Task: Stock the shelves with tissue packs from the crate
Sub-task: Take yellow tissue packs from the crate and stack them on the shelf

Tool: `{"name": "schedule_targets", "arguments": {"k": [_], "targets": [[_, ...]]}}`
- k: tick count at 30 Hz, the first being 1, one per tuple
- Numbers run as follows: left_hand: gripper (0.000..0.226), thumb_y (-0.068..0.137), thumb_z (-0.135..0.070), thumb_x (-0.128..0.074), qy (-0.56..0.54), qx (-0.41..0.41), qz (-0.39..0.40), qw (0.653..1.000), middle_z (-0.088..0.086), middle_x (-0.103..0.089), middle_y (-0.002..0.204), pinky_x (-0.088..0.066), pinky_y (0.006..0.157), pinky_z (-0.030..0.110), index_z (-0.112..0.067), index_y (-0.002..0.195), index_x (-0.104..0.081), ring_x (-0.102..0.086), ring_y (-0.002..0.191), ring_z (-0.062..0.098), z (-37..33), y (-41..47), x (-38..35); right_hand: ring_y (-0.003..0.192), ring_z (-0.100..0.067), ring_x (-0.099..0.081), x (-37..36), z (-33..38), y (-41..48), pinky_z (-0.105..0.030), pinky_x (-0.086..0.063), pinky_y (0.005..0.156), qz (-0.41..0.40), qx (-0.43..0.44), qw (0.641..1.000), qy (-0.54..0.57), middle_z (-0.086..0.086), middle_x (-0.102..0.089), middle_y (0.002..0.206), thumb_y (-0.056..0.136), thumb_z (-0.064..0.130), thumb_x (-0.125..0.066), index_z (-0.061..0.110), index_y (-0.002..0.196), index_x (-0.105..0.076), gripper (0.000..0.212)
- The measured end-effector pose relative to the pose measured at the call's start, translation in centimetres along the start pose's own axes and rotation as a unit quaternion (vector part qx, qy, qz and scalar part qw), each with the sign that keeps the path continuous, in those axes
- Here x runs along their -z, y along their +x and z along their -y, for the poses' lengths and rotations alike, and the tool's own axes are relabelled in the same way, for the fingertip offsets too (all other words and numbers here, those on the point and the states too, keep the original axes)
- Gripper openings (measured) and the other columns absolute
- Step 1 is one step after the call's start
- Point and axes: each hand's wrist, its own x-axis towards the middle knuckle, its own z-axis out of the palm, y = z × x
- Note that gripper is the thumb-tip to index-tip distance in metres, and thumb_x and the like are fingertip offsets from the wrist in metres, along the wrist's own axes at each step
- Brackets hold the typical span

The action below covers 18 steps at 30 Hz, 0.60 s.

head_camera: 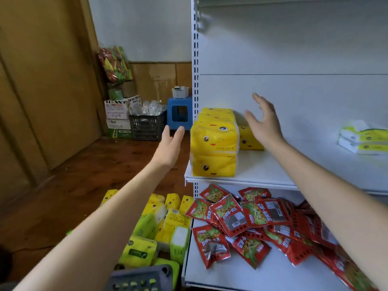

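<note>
- Starting off the shelf's left edge, low down: the grey crate (138, 278) shows only a corner. The loose packs (159, 223) heaped by it, yellow and green, overlap too much for a firm count; I make it roughly a dozen.
- My left hand (170, 148) hangs just outside the front left corner of the shelf (294, 164), fingers straight and slightly spread, holding nothing, palm turned toward the stack.
- The yellow stack (214, 143) sits on that front left corner, its long axis running from the front edge back toward the rear panel. I count two packs in the front column and the tops of two more columns behind.
- My right hand (264, 124) is over the shelf, right of the stack and further back, also spread and empty. The stack lies between my palms and neither touches it. I judge the left nearer the front column, so squaring the row means closing both inward.
- One lone yellow pack (249, 141) lies low behind the right hand, partly hidden.
- Red snack packets (228, 217) are strewn over the lower shelf (210, 276), too overlapped to count.
- Two green-and-white packs (363, 139) sit stacked at the shelf's right edge.
</note>
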Motion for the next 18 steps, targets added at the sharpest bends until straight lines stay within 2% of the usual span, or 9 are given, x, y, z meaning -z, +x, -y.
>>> {"name": "schedule_targets", "arguments": {"k": [3, 6, 8, 10, 12, 13, 15, 16, 18], "targets": [[0.065, 0.099, -0.047, -0.029, 0.030, 0.027, -0.040, 0.998, 0.000, -0.016, 0.157, -0.015, 0.113, 0.028, -0.016, 0.152, -0.007, -0.019, 0.143, 0.016, 2.1, -1.4, 3.7, 0.133, -0.013, -0.036, -1.2, 4.5, -1.3, -0.018, -0.026, 0.106, 0.011, 0.041, 0.997, 0.058, 0.000, -0.039, 0.144, 0.093, 0.021, -0.053, 0.015, 0.139, -0.040, 0.048], [0.062, 0.099, -0.047, -0.029, 0.064, 0.078, -0.054, 0.993, 0.005, -0.029, 0.152, -0.022, 0.116, 0.039, -0.013, 0.149, -0.019, -0.030, 0.139, 0.021, 5.9, -3.8, 7.8, 0.129, -0.011, -0.040, -4.4, 9.5, -5.4, -0.015, -0.031, 0.105, 0.047, 0.083, 0.982, 0.160, 0.002, -0.044, 0.138, 0.090, 0.023, -0.053, 0.014, 0.135, -0.042, 0.048], [0.059, 0.099, -0.046, -0.030, 0.087, 0.113, -0.060, 0.988, 0.009, -0.039, 0.145, -0.033, 0.110, 0.043, -0.011, 0.146, -0.027, -0.040, 0.131, 0.024, 9.4, -6.0, 10.5, 0.127, -0.012, -0.043, -7.7, 11.7, -10.4, -0.014, -0.034, 0.103, 0.120, 0.061, 0.956, 0.262, -0.001, -0.047, 0.135, 0.093, 0.015, -0.053, 0.014, 0.133, -0.044, 0.041], [0.052, 0.101, -0.040, -0.030, 0.087, 0.162, -0.053, 0.981, 0.011, -0.048, 0.133, -0.050, 0.088, 0.033, -0.008, 0.142, -0.031, -0.051, 0.117, 0.024, 12.8, -9.0, 12.6, 0.121, -0.012, -0.049, -12.0, 12.3, -16.7, -0.017, -0.039, 0.100, 0.243, 0.017, 0.924, 0.296, -0.003, -0.054, 0.128, 0.093, 0.011, -0.053, 0.021, 0.126, -0.048, 0.034], [0.041, 0.102, -0.030, -0.030, 0.071, 0.220, -0.026, 0.973, 0.011, -0.054, 0.107, -0.048, 0.056, 0.015, -0.004, 0.133, -0.037, -0.056, 0.091, 0.022, 15.7, -12.4, 14.2, 0.109, -0.014, -0.055, -16.4, 11.6, -23.0, -0.023, -0.043, 0.096, 0.363, -0.043, 0.886, 0.285, -0.007, -0.060, 0.117, 0.092, 0.010, -0.055, 0.024, 0.119, -0.053, 0.030], [0.035, 0.103, -0.027, -0.030, 0.079, 0.239, -0.013, 0.968, 0.008, -0.053, 0.096, -0.043, 0.051, 0.012, -0.004, 0.126, -0.042, -0.054, 0.082, 0.020, 17.0, -14.0, 15.0, 0.103, -0.014, -0.055, -18.2, 10.9, -25.8, -0.019, -0.044, 0.091, 0.414, -0.077, 0.866, 0.269, -0.008, -0.061, 0.111, 0.091, 0.008, -0.056, 0.019, 0.118, -0.055, 0.029], [0.036, 0.102, -0.028, -0.033, 0.134, 0.256, 0.008, 0.957, 0.006, -0.053, 0.094, -0.041, 0.061, 0.020, -0.003, 0.121, -0.050, -0.055, 0.089, 0.023, 19.7, -16.6, 16.9, 0.099, -0.010, -0.053, -20.8, 9.3, -30.4, -0.008, -0.041, 0.079, 0.509, -0.105, 0.832, 0.194, -0.002, -0.059, 0.107, 0.091, 0.010, -0.057, 0.012, 0.120, -0.057, 0.029], [0.036, 0.101, -0.033, -0.036, 0.180, 0.251, 0.016, 0.951, 0.005, -0.055, 0.094, -0.039, 0.066, 0.025, -0.005, 0.114, -0.054, -0.057, 0.097, 0.026, 20.8, -17.7, 18.1, 0.100, -0.008, -0.053, -21.7, 8.4, -32.1, -0.008, -0.040, 0.077, 0.545, -0.084, 0.821, 0.146, 0.002, -0.059, 0.109, 0.090, 0.013, -0.059, 0.012, 0.120, -0.058, 0.031], [0.034, 0.098, -0.040, -0.039, 0.256, 0.234, 0.040, 0.937, 0.001, -0.059, 0.092, -0.036, 0.072, 0.028, -0.012, 0.107, -0.058, -0.059, 0.102, 0.026, 22.5, -19.6, 19.9, 0.107, -0.010, -0.055, -22.8, 6.6, -34.7, -0.015, -0.040, 0.083, 0.584, -0.042, 0.807, 0.074, 0.002, -0.061, 0.117, 0.086, 0.017, -0.063, 0.014, 0.119, -0.060, 0.033]]}}
